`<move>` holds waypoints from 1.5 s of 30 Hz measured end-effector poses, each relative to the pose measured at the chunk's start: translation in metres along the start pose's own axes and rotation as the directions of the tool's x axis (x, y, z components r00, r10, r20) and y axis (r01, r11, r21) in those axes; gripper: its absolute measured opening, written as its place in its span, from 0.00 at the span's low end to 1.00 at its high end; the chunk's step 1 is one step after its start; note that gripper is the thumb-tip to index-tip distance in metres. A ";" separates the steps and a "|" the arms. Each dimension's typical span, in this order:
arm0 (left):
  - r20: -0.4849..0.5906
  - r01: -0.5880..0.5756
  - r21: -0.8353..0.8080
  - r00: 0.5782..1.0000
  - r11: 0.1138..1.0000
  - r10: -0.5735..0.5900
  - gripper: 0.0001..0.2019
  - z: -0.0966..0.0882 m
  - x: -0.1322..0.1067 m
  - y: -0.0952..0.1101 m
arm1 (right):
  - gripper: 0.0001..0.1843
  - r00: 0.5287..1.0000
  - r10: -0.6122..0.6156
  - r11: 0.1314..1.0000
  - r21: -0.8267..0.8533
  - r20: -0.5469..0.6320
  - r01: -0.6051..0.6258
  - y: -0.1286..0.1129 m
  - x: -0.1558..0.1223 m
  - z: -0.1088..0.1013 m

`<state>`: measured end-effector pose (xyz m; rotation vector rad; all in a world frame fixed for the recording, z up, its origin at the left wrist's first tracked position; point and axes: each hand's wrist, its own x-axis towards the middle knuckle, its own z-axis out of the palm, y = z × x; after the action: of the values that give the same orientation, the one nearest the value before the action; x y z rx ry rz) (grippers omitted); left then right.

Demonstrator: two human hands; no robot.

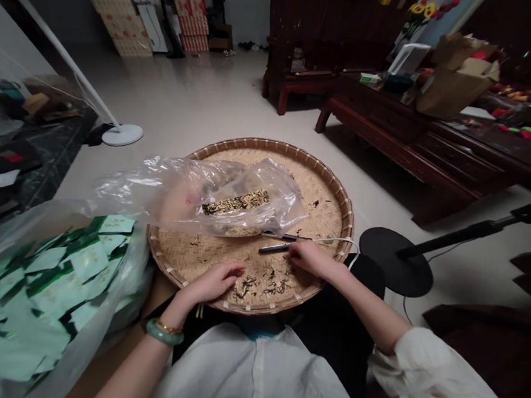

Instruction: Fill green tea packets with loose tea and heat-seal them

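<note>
My left hand [215,282] rests over the near left rim of a round woven bamboo tray [222,260], fingers loosely stretched and holding nothing visible. Beside its fingertips lie dark dried tea leaves [245,289]. Over the tray's right half, my right hand [310,258] has its fingers bent together and pointing down; what they hold, if anything, is hidden. Against its knuckles lies a slim dark metal tool [274,248], with a second dark slim piece [285,236] just behind. A clear plastic bag [276,187] with black-and-gold tea leaves [237,202] lies across the back of the tray.
Left of the tray, a big clear bag holds many pale green packets [50,285]. A white fan base [122,135] stands on the floor beyond. To the right are a round black stand base [395,261], a white cable [337,239] and a dark wooden table [421,139].
</note>
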<state>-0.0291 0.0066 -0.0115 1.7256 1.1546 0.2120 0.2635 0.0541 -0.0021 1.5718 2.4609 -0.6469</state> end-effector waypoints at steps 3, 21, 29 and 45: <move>-0.017 0.017 0.111 1.000 0.994 -0.015 0.19 -0.003 -0.004 0.003 | 0.09 0.987 0.149 0.985 -0.077 -0.055 -0.153 0.024 -0.008 -0.017; 0.067 0.077 -0.136 0.995 0.988 -0.069 0.23 0.024 0.025 0.006 | 0.15 0.979 -0.180 0.975 0.146 0.092 0.165 -0.064 -0.005 0.022; 0.048 0.086 -0.124 0.996 0.989 -0.080 0.16 0.012 0.005 0.000 | 0.25 0.947 -0.280 0.951 0.181 0.156 0.251 -0.073 -0.001 0.030; -0.242 0.117 0.049 0.965 0.992 -0.102 0.19 0.013 -0.010 0.013 | 0.19 0.718 -0.680 0.726 0.270 0.150 0.632 -0.097 -0.001 0.018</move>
<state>-0.0190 -0.0103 -0.0041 1.7183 1.4425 0.3261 0.1754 0.0108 0.0089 0.5283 2.7962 -1.1366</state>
